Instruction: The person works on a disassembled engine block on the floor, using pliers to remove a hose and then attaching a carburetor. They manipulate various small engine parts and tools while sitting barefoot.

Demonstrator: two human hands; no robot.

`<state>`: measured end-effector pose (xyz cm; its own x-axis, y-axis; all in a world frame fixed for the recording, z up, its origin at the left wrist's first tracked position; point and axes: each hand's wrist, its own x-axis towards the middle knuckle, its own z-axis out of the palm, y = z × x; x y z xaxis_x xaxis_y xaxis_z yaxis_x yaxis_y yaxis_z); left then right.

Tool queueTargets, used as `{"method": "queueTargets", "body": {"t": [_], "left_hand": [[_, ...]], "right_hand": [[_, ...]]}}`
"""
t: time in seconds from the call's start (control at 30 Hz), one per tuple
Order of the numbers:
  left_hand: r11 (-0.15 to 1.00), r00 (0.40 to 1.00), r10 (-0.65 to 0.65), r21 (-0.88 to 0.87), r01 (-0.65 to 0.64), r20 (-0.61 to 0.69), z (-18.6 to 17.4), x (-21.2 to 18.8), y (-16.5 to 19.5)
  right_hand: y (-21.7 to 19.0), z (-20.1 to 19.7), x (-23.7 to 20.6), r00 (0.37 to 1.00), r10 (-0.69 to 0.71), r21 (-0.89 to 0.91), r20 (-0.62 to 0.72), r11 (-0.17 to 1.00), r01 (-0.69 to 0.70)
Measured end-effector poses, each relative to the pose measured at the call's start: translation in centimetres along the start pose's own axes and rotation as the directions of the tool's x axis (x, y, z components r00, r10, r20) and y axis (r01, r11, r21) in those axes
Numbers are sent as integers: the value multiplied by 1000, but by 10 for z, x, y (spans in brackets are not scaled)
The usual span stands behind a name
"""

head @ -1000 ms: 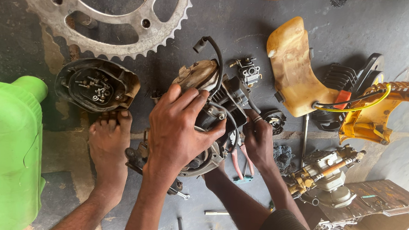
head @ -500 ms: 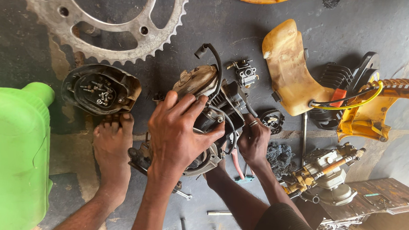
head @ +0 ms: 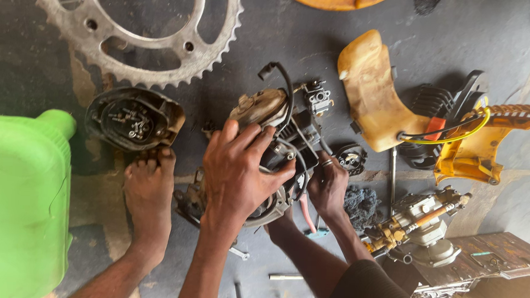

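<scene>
Head view: the small engine (head: 277, 149) lies on the concrete floor (head: 295, 42) at the middle of the scene. The left hand (head: 236, 172) is spread wide over its top, fingers pressing down, apparently to steady it. The right hand (head: 328, 185) is curled narrow against the engine's right side among the black cables, seemingly gripping a part there, though what exactly cannot be told. A bare foot (head: 148, 191) rests just left, near a round black cover (head: 135, 119). A large sprocket (head: 141, 27) lies far left, a green jerrycan (head: 14, 202) at the near left edge. Yellow housings (head: 376, 94) and a carburettor assembly (head: 421, 227) crowd the right, leaving open floor mostly on the far side
</scene>
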<state>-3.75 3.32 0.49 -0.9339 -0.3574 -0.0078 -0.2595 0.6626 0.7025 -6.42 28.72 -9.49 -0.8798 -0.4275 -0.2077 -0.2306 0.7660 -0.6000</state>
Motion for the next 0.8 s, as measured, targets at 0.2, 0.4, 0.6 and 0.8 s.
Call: {"method": "queueTargets", "body": {"t": [0.2,0.4,0.6,0.8], "left_hand": [[1000,999,10,6,-11,38,2,1,-2],[1000,999,5,14,-6,37,1,0,-3],[999,1000,-25,-19,25,6,-10,-1,-5],[999,1000,-31,-33,31,-5,-12,-4,-8]], "right_hand": [[1,-47,-13,947,262,-28,184,965,-261],[3,-59,-54,891,332,-191,309,940,-284],[16,-44,-77,847,445,-389,291,864,-320],[37,-44,-81,785,544,-366,297,824,-432]]}}
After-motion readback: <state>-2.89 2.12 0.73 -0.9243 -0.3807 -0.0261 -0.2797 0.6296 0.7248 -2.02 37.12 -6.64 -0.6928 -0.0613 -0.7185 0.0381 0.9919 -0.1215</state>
